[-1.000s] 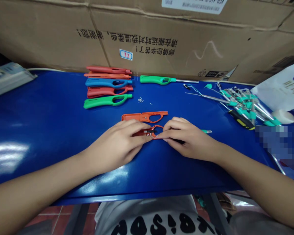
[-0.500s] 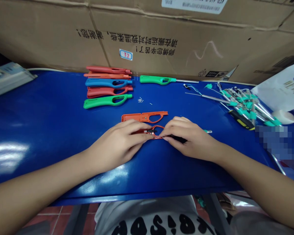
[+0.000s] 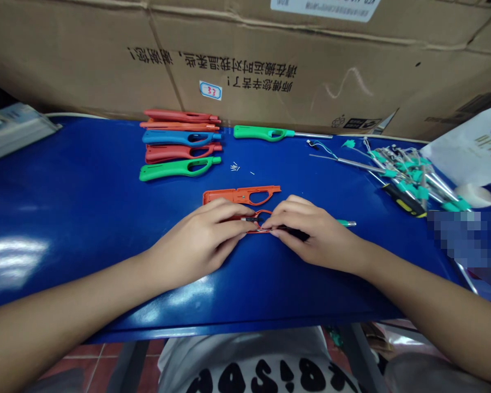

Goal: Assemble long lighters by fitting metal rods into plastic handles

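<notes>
Orange casing half [image 3: 263, 212] lies at the near middle of the blue worktop [image 3: 85, 218], its open loop showing between two bare hands. Over its left part, the left hand [image 3: 202, 237] has its grip clamped on the casing, thumb on the near side and fingers on the far side. Thumb and fingertips of the right hand [image 3: 323, 234] come close together at the loop's near edge; whether that grip is closed on anything I cannot tell. A small black part [image 3: 253, 219] sits inside the casing, and a teal end piece [image 3: 346, 222] with a metal tip pokes out to the right of the right hand.

Just beyond lies a second orange half [image 3: 241, 195], with white pins [image 3: 234, 167] farther off. Five handles, red, orange, blue, red and green [image 3: 163, 172], are lined up at far left. To their right is a green lighter [image 3: 249, 132] with a metal tube, near the cardboard box [image 3: 106, 71]. At far right, a yellow-and-black screwdriver [image 3: 405, 201] lies against a heap of teal-and-metal tubes [image 3: 413, 172].
</notes>
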A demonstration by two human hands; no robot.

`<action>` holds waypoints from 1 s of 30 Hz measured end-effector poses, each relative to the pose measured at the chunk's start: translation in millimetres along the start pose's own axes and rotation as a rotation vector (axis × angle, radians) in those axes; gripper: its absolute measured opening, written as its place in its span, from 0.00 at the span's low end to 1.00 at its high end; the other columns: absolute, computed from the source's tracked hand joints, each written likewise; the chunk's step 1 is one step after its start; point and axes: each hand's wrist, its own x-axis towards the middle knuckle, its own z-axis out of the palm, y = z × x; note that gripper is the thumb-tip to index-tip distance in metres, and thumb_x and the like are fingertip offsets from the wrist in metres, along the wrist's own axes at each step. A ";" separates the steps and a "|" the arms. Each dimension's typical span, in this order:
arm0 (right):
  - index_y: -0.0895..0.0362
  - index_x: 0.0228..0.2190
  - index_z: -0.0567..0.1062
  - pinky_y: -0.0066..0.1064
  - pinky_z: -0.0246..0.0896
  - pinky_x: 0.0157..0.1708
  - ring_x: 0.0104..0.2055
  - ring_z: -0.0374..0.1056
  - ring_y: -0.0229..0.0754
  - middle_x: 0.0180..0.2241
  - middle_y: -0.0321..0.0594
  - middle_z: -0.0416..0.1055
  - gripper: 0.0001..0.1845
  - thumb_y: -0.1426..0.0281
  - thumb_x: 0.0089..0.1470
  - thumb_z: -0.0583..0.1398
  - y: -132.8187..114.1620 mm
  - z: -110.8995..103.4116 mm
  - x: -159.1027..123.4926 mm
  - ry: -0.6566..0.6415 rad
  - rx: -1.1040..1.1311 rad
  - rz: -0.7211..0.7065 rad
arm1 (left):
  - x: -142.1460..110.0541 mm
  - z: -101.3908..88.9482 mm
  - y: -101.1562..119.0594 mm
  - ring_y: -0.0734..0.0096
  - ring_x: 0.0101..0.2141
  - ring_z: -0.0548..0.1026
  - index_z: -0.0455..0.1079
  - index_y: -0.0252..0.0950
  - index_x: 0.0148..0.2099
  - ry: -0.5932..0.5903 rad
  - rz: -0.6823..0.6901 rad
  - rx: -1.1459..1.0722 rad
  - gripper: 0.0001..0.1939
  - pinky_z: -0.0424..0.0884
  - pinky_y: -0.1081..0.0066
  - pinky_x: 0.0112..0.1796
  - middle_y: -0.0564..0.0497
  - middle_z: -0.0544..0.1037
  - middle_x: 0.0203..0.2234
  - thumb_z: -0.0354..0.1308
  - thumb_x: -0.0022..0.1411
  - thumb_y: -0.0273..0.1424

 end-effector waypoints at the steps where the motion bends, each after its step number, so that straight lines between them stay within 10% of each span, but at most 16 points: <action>1: 0.56 0.43 0.77 0.37 0.64 0.46 0.43 0.67 0.41 0.40 0.40 0.76 0.09 0.77 0.65 0.58 0.0 0.4 0.1 0.007 0.010 -0.003 | -0.2 0.3 -0.2 0.58 0.54 0.75 0.76 0.36 0.55 0.002 0.002 0.002 0.14 0.75 0.57 0.53 0.43 0.78 0.52 0.55 0.71 0.23; 30: 0.53 0.44 0.78 0.40 0.60 0.46 0.45 0.69 0.42 0.41 0.39 0.76 0.11 0.75 0.65 0.58 3.8 2.7 -1.9 -0.008 -0.005 -0.031 | -2.5 -3.9 2.7 0.59 0.51 0.79 0.78 0.40 0.55 -0.026 0.046 0.124 0.16 0.78 0.58 0.50 0.48 0.80 0.53 0.54 0.71 0.24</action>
